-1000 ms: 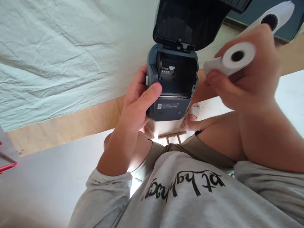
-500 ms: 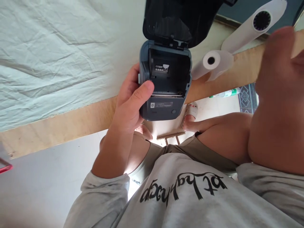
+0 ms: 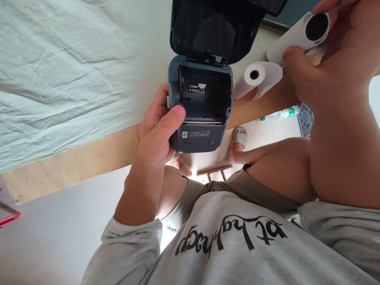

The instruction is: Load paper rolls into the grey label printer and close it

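In my left hand (image 3: 162,126) is a dark blue-grey portable label printer (image 3: 200,136), gripped by its left side with the thumb over the front edge. Its black lid (image 3: 204,29) stands open, and no roll lies in the bay. At the upper right, my right hand (image 3: 335,59) has its thumb and fingers around the larger white paper roll (image 3: 286,43), whose dark core end faces me. A smaller white paper roll (image 3: 242,85), its loose end curling out, stands between the printer and that larger roll.
A wrinkled pale cloth (image 3: 74,67) covers the table, whose bare wooden edge (image 3: 77,154) runs across in front of me. On the floor lie a plastic bottle (image 3: 280,114) with a green cap and a patterned blue mat (image 3: 305,115). A red-edged object (image 3: 10,218) shows at far left.
My right hand has come in from the right edge and closed around the larger paper roll. My left hand still holds the opened printer, which sits slightly further left in view.
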Tool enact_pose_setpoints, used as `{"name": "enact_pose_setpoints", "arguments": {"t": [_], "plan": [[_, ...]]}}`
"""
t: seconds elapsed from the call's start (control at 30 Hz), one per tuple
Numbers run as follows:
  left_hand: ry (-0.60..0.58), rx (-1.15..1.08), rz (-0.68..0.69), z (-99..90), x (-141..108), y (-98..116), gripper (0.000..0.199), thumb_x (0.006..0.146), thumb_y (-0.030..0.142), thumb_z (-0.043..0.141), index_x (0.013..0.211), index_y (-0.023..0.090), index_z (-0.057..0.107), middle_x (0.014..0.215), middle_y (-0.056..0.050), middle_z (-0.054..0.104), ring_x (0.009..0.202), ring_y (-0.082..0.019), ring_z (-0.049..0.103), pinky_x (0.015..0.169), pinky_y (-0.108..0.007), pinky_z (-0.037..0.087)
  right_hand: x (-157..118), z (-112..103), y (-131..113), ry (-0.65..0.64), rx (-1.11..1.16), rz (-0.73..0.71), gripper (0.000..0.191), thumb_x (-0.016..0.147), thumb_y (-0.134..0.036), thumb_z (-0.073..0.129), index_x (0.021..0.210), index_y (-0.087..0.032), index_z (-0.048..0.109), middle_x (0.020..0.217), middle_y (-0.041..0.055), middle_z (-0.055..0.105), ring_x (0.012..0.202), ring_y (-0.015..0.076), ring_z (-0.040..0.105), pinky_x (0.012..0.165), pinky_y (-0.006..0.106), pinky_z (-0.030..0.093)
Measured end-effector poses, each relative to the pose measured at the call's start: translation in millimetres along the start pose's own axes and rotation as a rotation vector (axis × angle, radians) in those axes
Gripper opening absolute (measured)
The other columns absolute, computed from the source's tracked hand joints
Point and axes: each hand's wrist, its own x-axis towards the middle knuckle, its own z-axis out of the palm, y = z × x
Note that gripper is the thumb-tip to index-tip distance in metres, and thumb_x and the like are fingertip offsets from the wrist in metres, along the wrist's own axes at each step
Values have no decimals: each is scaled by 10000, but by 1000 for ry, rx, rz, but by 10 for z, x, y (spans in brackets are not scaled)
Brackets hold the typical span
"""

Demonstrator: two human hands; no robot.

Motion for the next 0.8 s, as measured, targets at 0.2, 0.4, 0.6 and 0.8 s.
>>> {"name": "enact_pose_setpoints", "arguments": {"t": [0.2, 0.4, 0.6, 0.8], "plan": [[4, -26, 61, -30, 22, -52, 308, 815, 390, 624, 1062, 211, 577, 970, -40, 666, 814, -187, 676, 583, -299, 525, -20, 69, 76, -87, -54, -163, 480, 671, -181, 668, 1127, -254, 538, 1052, -73, 536, 746, -3, 449, 628, 204, 317], [-28, -56, 99, -74, 48, -87, 303, 830, 377, 601, 1072, 196, 574, 1001, -59, 678, 835, -196, 669, 610, -326, 527, -38, 36, 9, -103, -351, -180, 340, 776, -388, 604, 1083, -246, 579, 1006, -36, 565, 1024, 137, 535, 875, 331, 424], [-33, -39, 106, -69, 34, -86, 309, 841, 391, 572, 1080, 196, 563, 1024, -73, 666, 857, -207, 665, 667, -366, 552, -39, 21, -18, -115, -404, -181, 384, 791, -475, 578, 1079, -222, 612, 956, 7, 534, 1049, 167, 530, 871, 355, 430], [-43, -28, 110, -57, 29, -97, 344, 844, 407, 541, 1107, 186, 522, 1058, -119, 653, 884, -258, 674, 674, -432, 573, -22, 12, 7, -60, -264, -173, 486, 763, -464, 602, 1201, -263, 537, 1134, -33, 574, 1002, 140, 554, 859, 338, 428]]}}
